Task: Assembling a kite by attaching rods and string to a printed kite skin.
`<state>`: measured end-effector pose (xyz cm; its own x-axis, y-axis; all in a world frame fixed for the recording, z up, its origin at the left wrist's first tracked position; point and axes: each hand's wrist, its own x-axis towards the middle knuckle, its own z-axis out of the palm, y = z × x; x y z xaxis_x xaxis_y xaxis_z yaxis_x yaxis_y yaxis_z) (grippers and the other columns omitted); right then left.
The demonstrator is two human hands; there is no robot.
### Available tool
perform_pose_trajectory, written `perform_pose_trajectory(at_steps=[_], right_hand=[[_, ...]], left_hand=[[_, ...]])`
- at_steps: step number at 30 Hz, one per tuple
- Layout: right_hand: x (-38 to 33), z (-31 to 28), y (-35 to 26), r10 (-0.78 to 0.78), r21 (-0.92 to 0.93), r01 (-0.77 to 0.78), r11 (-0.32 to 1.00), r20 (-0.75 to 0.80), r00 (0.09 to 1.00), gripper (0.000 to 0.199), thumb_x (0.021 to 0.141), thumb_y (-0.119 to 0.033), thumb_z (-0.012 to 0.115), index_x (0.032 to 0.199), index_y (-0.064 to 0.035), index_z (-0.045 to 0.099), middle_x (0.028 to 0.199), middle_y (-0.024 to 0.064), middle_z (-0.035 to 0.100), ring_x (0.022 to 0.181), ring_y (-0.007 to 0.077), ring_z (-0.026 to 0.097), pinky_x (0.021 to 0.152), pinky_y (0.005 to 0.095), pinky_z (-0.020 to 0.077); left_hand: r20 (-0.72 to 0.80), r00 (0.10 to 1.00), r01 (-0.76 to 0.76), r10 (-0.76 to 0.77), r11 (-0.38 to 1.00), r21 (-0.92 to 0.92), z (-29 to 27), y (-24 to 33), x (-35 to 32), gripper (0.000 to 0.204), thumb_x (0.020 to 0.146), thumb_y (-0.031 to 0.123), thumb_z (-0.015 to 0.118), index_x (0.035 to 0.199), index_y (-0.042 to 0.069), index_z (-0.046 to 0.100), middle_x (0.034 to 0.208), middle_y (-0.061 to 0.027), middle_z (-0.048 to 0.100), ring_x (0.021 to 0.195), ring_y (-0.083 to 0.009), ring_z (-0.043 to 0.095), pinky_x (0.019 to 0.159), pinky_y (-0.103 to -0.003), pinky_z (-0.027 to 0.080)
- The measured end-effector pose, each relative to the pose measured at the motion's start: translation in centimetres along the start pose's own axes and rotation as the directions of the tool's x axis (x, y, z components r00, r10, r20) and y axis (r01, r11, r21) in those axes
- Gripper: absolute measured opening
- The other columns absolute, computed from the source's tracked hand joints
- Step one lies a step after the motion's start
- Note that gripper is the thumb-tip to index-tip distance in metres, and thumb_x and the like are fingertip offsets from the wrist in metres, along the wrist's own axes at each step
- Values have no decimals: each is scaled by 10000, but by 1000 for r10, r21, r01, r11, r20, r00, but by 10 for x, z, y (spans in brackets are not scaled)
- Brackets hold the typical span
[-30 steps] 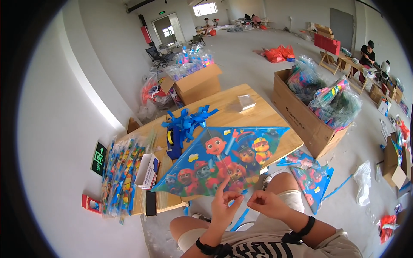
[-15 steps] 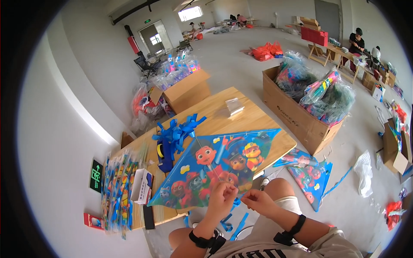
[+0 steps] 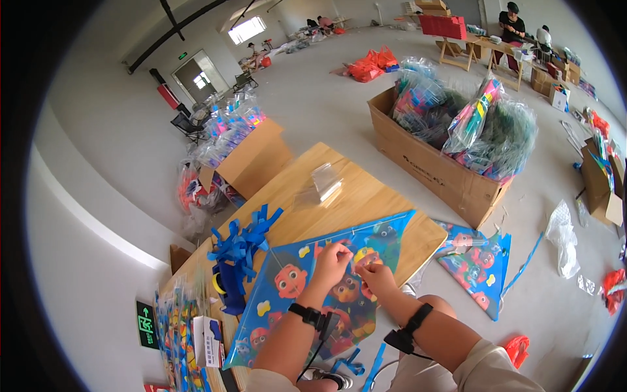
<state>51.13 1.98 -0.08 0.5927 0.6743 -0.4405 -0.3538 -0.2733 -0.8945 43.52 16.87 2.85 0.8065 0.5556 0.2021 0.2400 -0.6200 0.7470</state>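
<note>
A blue kite (image 3: 290,313) printed with cartoon characters lies across the near part of the wooden table, its lower part hanging toward my lap. Above its right half, my left hand (image 3: 332,262) is closed in a pinch. Close beside it, my right hand (image 3: 377,277) pinches too, with thumb and fingertips together. What sits between the fingers is too thin or hidden to make out. Left of the kite are a bunch of blue ribbons (image 3: 243,243) and a blue tape dispenser (image 3: 228,291) with a yellow core.
A stack of clear plastic sleeves (image 3: 326,183) lies on the table (image 3: 297,175). Packed kites (image 3: 175,336) and a white box (image 3: 208,341) line its left edge. Large cartons (image 3: 437,176) of bagged goods stand beyond. Another kite (image 3: 480,271) lies on the floor at right.
Both hands have moved up and away from me, from the kite's near edge to over its upper right part. The view has shifted and tilted.
</note>
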Motion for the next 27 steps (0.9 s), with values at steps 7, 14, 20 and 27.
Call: perform_pose_trajectory(at_steps=[7,14,20,27], right_hand=[[92,11,-26,139,-115,-152,982,-109,984,318,865,-321,737,813,-8,710,697,82,705,579,160,711,522,258,532],[122,12,-32,253,-54,-259,964,-99,962,254,848,-232,766,815,4,677,707,70,688,588,188,717,450,271,493],[131,21,-32,279,-39,-286,957,-128,952,268,824,-225,776,723,-6,657,689,71,688,575,179,714,440,265,477],[135,20,-37,276,-155,-305,940,-179,944,254,783,-205,783,644,-47,641,632,67,682,557,164,709,453,248,486]], left_hand=[[75,983,167,-168,986,21,22,-79,78,143,841,137,749,891,14,697,843,-98,711,738,-186,669,672,-322,529],[57,980,191,-190,982,-11,43,-104,97,157,810,155,763,866,16,714,781,-113,715,713,-205,681,648,-340,535],[68,969,239,-237,970,-31,49,-109,102,173,791,181,752,825,15,716,766,-120,710,700,-233,681,656,-356,534],[12,963,270,-270,963,-6,58,-112,103,181,785,211,749,783,34,708,759,-125,704,711,-269,686,653,-379,531]])
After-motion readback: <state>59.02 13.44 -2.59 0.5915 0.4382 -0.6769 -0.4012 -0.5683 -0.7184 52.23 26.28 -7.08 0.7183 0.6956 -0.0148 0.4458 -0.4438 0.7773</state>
